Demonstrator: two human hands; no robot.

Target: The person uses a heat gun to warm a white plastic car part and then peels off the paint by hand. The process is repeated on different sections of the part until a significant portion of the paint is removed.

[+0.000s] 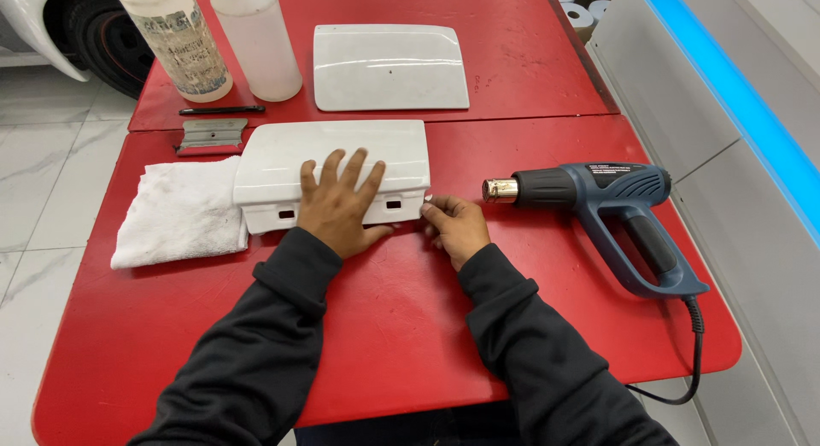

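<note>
Two dark sleeves (282, 352) are seen closest to the camera, reaching out over a red table (384, 326). The left hand (340, 205) is laid flat with fingers spread wide on a white plastic car panel (333, 160), nothing gripped, just pressed down on top. The right hand (454, 228) is curled at the panel's right corner, fingertips pinched on the edge there. The panel is sat mid-table, its left end touching a folded white cloth (181, 211). A blue heat gun (611, 211) is laid just right of the right hand, nozzle pointed at the panel. Further back, a second white panel (390, 67), two plastic bottles (218, 40), a metal scraper (211, 135) and a black stick tool (220, 110) can be made out.
</note>
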